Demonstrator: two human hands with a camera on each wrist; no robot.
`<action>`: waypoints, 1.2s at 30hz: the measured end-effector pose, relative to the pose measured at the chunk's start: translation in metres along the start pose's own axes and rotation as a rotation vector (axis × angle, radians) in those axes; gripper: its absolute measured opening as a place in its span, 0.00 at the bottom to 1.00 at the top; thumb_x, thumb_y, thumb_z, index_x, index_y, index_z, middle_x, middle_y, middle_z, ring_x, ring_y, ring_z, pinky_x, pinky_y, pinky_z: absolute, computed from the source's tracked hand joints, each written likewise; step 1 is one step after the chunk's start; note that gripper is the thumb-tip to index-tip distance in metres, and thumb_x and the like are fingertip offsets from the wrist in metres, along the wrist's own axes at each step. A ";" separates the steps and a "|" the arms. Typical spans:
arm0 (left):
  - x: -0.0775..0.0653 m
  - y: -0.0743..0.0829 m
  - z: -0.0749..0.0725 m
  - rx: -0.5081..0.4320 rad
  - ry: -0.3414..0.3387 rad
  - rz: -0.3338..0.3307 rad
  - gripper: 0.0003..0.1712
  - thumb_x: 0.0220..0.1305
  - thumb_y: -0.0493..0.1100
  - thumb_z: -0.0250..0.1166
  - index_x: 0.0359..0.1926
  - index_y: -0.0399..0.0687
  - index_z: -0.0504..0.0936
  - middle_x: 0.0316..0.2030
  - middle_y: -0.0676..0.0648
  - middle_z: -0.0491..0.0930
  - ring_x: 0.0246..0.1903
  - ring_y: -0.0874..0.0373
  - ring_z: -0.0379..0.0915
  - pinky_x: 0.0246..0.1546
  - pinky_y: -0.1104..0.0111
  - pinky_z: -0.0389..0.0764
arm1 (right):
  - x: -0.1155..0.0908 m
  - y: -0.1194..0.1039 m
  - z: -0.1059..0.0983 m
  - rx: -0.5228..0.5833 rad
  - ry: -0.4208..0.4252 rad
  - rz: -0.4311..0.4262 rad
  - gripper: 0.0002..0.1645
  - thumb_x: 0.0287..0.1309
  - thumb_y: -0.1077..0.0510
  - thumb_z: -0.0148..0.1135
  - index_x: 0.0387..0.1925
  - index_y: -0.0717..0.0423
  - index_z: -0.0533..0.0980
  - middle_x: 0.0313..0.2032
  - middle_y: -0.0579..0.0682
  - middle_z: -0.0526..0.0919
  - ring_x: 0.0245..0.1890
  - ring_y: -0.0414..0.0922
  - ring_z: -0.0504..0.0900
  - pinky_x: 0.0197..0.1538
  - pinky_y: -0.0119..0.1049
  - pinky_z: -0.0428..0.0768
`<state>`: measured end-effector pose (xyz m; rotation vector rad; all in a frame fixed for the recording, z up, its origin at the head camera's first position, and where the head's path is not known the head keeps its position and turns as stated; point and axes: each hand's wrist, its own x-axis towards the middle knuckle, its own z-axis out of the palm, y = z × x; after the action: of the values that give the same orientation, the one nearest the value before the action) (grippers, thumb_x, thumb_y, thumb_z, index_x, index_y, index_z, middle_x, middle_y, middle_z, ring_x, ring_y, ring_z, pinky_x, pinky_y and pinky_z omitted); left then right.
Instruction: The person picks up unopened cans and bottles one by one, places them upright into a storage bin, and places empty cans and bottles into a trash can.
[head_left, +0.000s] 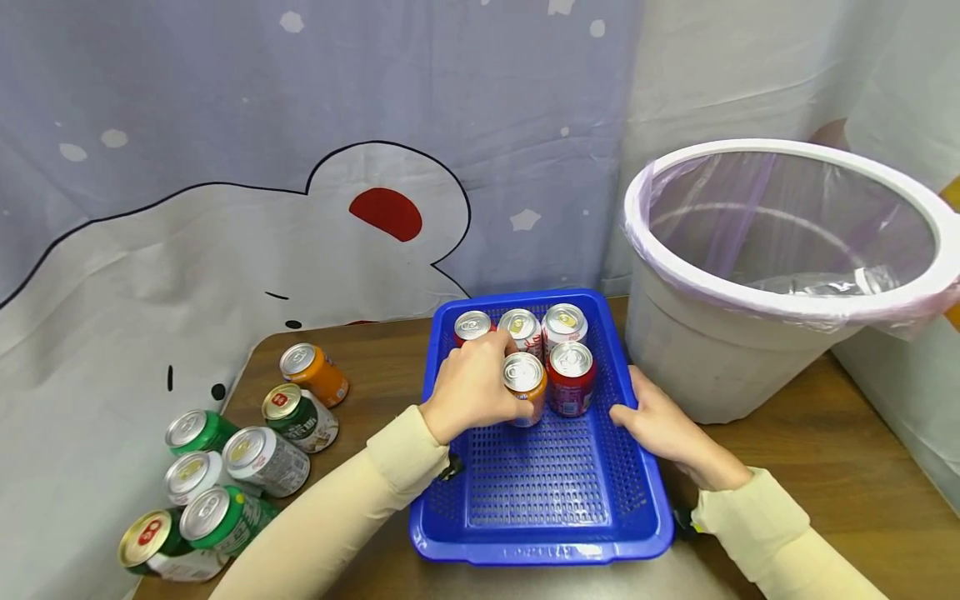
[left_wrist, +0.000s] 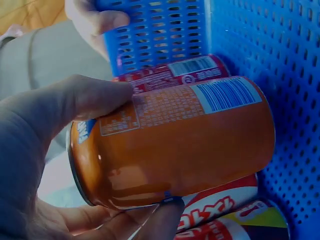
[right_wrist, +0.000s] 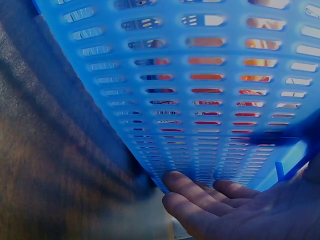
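In the head view my left hand (head_left: 474, 385) grips an orange soda can (head_left: 525, 379) inside a blue plastic basket (head_left: 540, 552). The left wrist view shows thumb and fingers around the orange can (left_wrist: 185, 145), its barcode facing up. Beside it stands a dark red can (head_left: 572, 392); behind are a red-sided can (head_left: 473, 325) and two white-and-red cans (head_left: 564, 323). On the basket's right side, my right hand (head_left: 667, 425) holds the rim, thumb over the edge. Its fingers (right_wrist: 200, 205) lie against the perforated outer wall (right_wrist: 175, 115) in the right wrist view.
Left on the wooden table (head_left: 382, 375) are another orange can (head_left: 318, 379), a dark green and white can (head_left: 303, 421) and several green, silver and white cans. A white bin (head_left: 690, 350) with a purple liner stands right of the basket. A patterned curtain (head_left: 225, 108) hangs behind.
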<state>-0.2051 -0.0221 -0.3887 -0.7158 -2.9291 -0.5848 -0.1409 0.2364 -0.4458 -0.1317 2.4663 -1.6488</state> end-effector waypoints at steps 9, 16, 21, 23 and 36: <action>0.005 -0.001 0.012 0.071 0.024 -0.006 0.37 0.29 0.62 0.85 0.42 0.56 0.81 0.35 0.55 0.85 0.29 0.51 0.82 0.26 0.58 0.82 | 0.000 0.000 0.000 0.012 -0.003 -0.004 0.33 0.59 0.70 0.54 0.65 0.71 0.59 0.53 0.71 0.78 0.42 0.52 0.84 0.40 0.41 0.85; 0.008 -0.003 0.016 0.047 0.047 0.028 0.35 0.33 0.58 0.84 0.43 0.50 0.82 0.35 0.52 0.85 0.31 0.51 0.84 0.32 0.57 0.84 | 0.000 -0.001 0.001 0.010 0.000 0.001 0.33 0.58 0.70 0.54 0.66 0.71 0.59 0.53 0.70 0.79 0.42 0.52 0.84 0.41 0.41 0.85; 0.007 -0.004 0.018 0.019 0.056 0.033 0.35 0.35 0.57 0.84 0.44 0.49 0.81 0.35 0.51 0.86 0.33 0.50 0.86 0.35 0.56 0.85 | -0.001 -0.001 0.001 0.006 -0.001 0.000 0.33 0.59 0.70 0.54 0.66 0.72 0.59 0.53 0.70 0.78 0.42 0.52 0.84 0.41 0.41 0.85; 0.007 -0.005 0.019 0.003 0.058 0.028 0.35 0.35 0.56 0.84 0.45 0.49 0.80 0.36 0.50 0.87 0.33 0.50 0.86 0.36 0.56 0.86 | -0.001 0.000 0.000 0.010 -0.003 0.000 0.33 0.59 0.70 0.54 0.66 0.72 0.58 0.53 0.71 0.78 0.42 0.52 0.84 0.40 0.42 0.85; 0.008 -0.006 0.022 -0.012 0.093 0.019 0.37 0.35 0.54 0.85 0.44 0.46 0.76 0.36 0.48 0.85 0.33 0.47 0.87 0.35 0.55 0.86 | 0.000 0.000 0.000 0.032 -0.009 0.008 0.33 0.59 0.70 0.52 0.66 0.71 0.58 0.53 0.72 0.78 0.41 0.52 0.84 0.41 0.41 0.85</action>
<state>-0.2146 -0.0158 -0.4096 -0.6970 -2.8327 -0.6166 -0.1408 0.2362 -0.4455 -0.1243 2.4294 -1.6804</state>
